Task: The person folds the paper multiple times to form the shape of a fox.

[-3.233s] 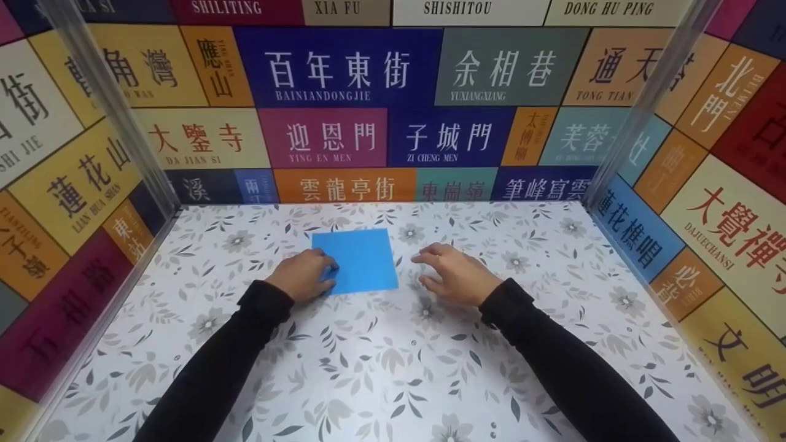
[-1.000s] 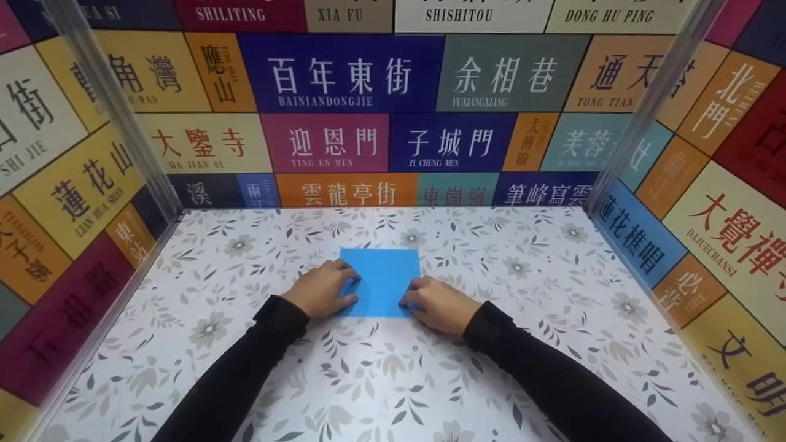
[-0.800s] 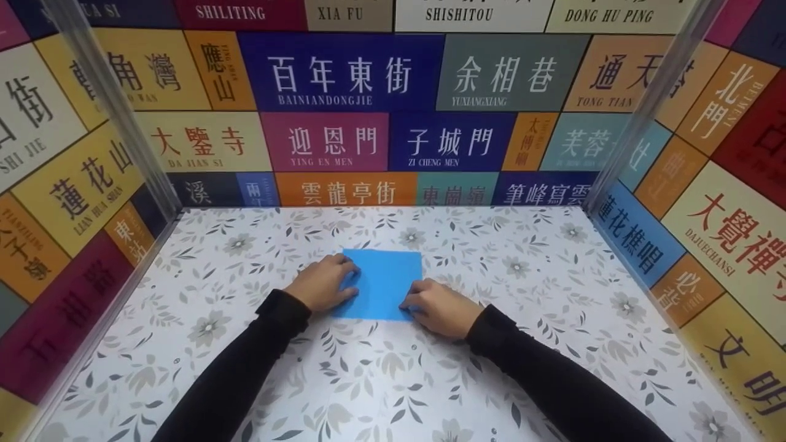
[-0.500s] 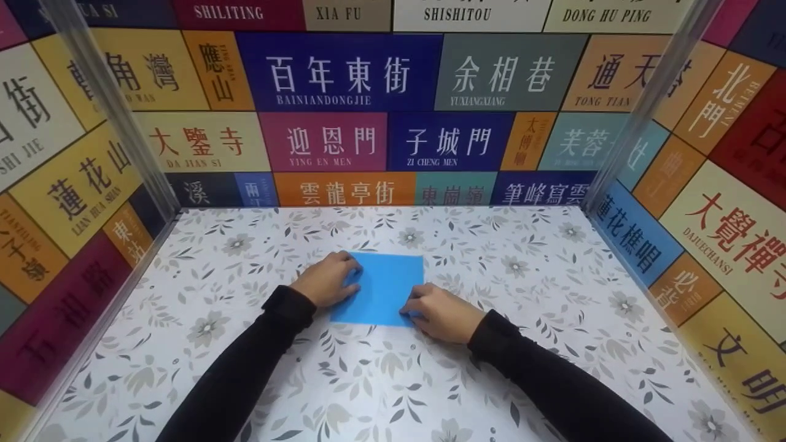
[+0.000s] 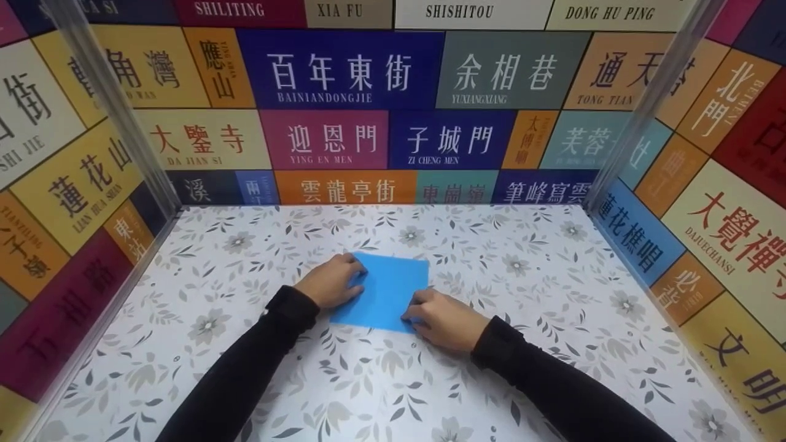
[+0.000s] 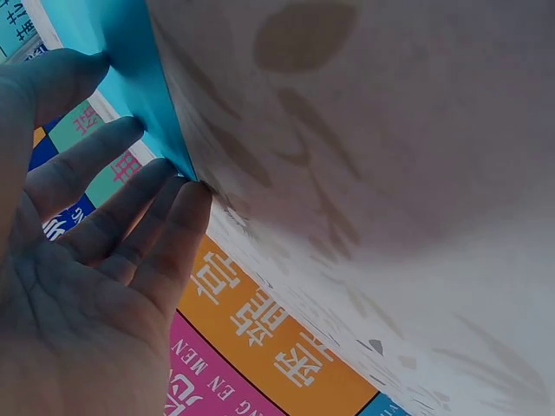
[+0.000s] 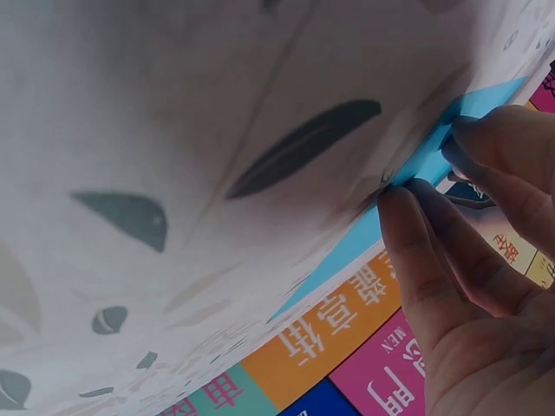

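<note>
A square sheet of light blue paper (image 5: pixel 387 294) lies flat on the table, slightly turned relative to the back wall. At its left edge my left hand (image 5: pixel 331 281) rests with spread, relaxed fingers; the left wrist view shows the fingertips on the blue paper (image 6: pixel 143 78) and along its edge. My right hand (image 5: pixel 447 319) touches the right side near the close corner, thumb and forefinger tips together on the surface. In the right wrist view, fingertips of the right hand (image 7: pixel 473 208) press on the paper (image 7: pixel 351 251). Parts of both side edges are hidden under the hands.
White cloth with grey leaves and flowers covers the table (image 5: pixel 393 393). Behind stands a wall (image 5: pixel 344 70) of coloured sign panels with Chinese characters, and similar panels (image 5: pixel 688 202) flank both sides. Clear plastic strips (image 5: pixel 645 104) run up the corners.
About three seconds ago the right hand was off the paper; it now touches its right side. The paper has shifted right and nearer, then turned slightly clockwise under both hands.
</note>
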Demonstrator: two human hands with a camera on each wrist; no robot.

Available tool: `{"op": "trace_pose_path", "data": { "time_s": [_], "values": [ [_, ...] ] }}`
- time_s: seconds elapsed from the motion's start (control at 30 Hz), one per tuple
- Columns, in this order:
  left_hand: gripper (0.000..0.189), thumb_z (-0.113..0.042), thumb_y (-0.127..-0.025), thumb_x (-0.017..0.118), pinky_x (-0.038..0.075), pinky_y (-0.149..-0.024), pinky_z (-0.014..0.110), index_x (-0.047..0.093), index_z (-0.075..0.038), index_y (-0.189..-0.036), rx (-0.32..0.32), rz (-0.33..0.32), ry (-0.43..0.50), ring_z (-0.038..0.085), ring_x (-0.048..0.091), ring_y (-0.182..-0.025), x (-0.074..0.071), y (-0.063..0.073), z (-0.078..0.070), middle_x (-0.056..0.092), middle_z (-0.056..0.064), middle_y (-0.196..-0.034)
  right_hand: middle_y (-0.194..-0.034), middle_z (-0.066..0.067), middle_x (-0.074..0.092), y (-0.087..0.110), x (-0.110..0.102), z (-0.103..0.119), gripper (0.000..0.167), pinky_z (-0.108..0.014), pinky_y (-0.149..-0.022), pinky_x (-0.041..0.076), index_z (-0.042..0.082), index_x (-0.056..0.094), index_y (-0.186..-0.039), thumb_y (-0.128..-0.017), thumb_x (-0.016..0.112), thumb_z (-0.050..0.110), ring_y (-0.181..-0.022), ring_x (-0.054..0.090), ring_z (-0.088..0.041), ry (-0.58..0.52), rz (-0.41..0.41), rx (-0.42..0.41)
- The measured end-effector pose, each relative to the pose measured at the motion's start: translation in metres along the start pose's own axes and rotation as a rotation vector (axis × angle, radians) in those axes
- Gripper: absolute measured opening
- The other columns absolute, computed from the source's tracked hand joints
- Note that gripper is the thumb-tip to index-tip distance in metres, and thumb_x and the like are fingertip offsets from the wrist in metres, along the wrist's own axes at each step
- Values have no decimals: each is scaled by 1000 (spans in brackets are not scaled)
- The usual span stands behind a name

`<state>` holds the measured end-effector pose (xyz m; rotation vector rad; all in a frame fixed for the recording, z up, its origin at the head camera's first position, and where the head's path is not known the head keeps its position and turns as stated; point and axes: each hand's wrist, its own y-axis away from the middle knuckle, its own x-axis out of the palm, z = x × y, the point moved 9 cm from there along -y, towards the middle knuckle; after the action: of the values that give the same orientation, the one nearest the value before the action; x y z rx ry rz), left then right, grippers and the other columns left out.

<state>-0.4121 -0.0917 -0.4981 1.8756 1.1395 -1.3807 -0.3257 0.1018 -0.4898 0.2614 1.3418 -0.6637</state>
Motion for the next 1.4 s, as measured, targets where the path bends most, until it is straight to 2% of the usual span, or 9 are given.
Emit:
{"op": "trace_pose_path", "data": {
  "time_s": [0.33,0.6,0.93,1.23,1.4],
  "values": [
    [42,-29,-111,80,56,-129,57,77,-9,-148,-11,29,-14,40,67,-150,5,1,0,69,19,-158,-120,-13,78,1,-6,-1,25,-42,-100,70,7,87,-130,-106,81,6,-111,79,-27,-46,8,19],
    [41,-26,-110,81,57,-127,57,78,-7,-146,53,2,-6,42,69,-146,3,8,-9,71,18,-152,-119,-13,78,0,-12,-15,23,-44,-99,70,6,87,-128,-105,82,5,-110,79,-29,-29,-20,26],
    [41,-23,-108,83,56,-129,57,78,-8,-146,70,26,-2,41,69,-148,5,16,-15,72,18,-155,-118,-15,79,-1,-17,-28,24,-46,-99,71,2,86,-125,-101,85,2,-109,80,-32,-27,-69,37],
    [40,-23,-108,83,54,-131,57,79,-10,-146,90,65,4,40,69,-150,7,24,-23,71,18,-159,-120,-15,79,-4,-16,-30,27,-47,-102,70,3,86,-128,-101,86,4,-112,79,-32,-34,-44,51],
    [40,-21,-107,83,56,-130,57,79,-9,-145,127,61,1,41,69,-149,8,28,-26,71,19,-158,-122,-15,79,-4,-14,-31,27,-48,-103,70,4,85,-129,-102,86,7,-113,78,-32,-36,-25,57]
  ]
}}
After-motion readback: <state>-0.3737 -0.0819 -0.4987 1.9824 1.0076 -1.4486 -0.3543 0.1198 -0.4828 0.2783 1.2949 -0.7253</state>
